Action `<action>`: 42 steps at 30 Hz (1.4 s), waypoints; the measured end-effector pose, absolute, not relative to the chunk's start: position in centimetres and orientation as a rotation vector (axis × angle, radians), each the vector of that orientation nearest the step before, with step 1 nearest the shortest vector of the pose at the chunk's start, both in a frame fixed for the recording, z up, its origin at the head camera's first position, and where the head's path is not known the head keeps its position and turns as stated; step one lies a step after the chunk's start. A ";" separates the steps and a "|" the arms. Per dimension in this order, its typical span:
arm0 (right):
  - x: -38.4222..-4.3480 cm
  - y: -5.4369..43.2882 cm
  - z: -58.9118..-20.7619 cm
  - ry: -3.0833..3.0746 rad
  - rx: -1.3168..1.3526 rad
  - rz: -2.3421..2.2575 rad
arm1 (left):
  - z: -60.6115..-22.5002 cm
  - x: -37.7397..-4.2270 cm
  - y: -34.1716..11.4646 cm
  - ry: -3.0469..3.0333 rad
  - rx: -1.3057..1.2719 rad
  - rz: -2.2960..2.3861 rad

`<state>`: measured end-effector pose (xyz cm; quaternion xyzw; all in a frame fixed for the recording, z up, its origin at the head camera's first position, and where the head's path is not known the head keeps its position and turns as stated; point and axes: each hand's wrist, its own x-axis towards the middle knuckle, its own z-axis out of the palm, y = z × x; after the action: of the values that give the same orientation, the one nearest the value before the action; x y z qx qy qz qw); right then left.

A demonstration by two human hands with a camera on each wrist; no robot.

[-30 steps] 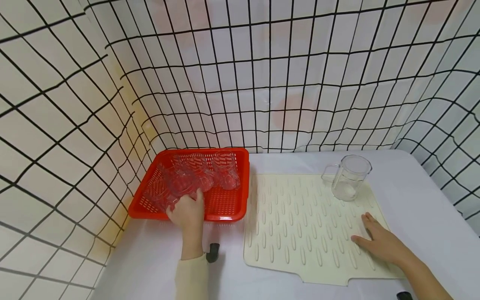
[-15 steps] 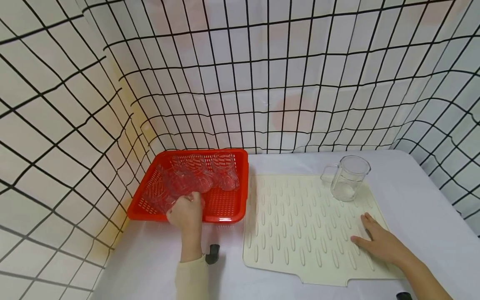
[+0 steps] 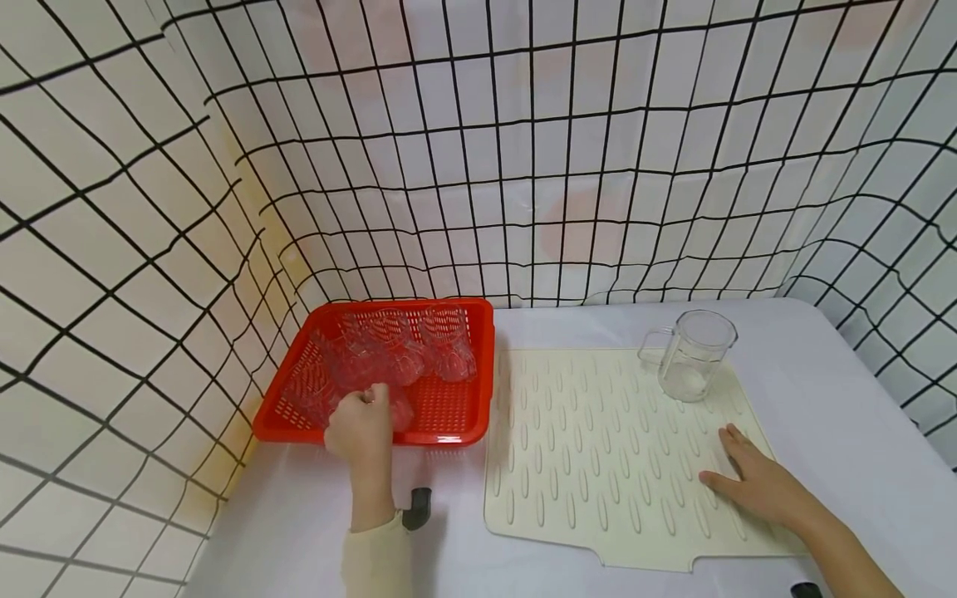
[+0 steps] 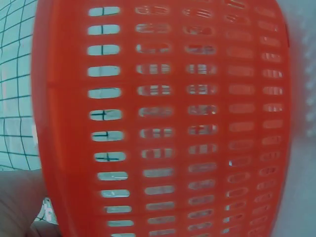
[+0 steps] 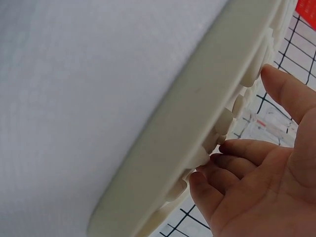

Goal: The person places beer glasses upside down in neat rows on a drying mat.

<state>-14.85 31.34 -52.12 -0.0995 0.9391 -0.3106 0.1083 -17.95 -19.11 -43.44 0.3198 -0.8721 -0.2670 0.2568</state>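
My left hand (image 3: 361, 425) is at the front rim of the red plastic basket (image 3: 449, 438). Its fingers curl round part of a clear cup (image 3: 400, 409), probably the handle, which the hand mostly hides. Several more clear cups (image 3: 453, 357) lie in the basket. In the left wrist view the basket wall (image 4: 69, 123) fills most of the picture, with the hand (image 4: 19, 202) at lower left. My right hand (image 3: 763, 483) lies with extended fingers on the cream ridged mat (image 3: 583, 465). Beyond it a clear glass cup with a handle (image 3: 695, 357) stands upright on the mat.
Black wire grid (image 3: 553, 166) encloses the white table (image 3: 456, 556) at the back and both sides. Below the left hand sits a small black fitting (image 3: 419, 508) beside the wrist. Another dark piece (image 3: 806, 590) shows near the right forearm.
My left hand has drawn slightly back and left, with its fingers curled tighter, and the cup shows more beside it. My right hand and the cup on the mat stay put.
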 end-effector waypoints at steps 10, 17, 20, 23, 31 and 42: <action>-14.7 31.3 -52.0 2.763 -0.301 -0.929 | -42.0 -17.0 -18.4 -2.151 0.759 -0.929; -14.7 31.3 -51.9 2.762 -0.303 -0.933 | -41.1 -16.5 -18.0 -2.094 0.749 -1.006; -14.7 31.2 -51.8 2.761 -0.306 -0.940 | -41.1 -16.4 -18.0 -2.052 0.743 -1.044; -14.7 31.2 -51.8 2.756 -0.304 -0.946 | -41.2 -16.4 -18.0 -1.977 0.708 -1.071; -14.6 31.3 -51.8 2.763 -0.306 -0.939 | -41.0 -16.2 -18.4 -1.783 0.636 -1.136; -14.5 31.2 -51.8 2.769 -0.288 -0.928 | -40.4 -15.6 -18.0 -1.617 0.552 -1.242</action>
<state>-14.54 31.18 -51.78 -0.0977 0.9385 -0.3145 0.1034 -15.64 -18.02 -40.43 0.2276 -0.6663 -0.5117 0.4923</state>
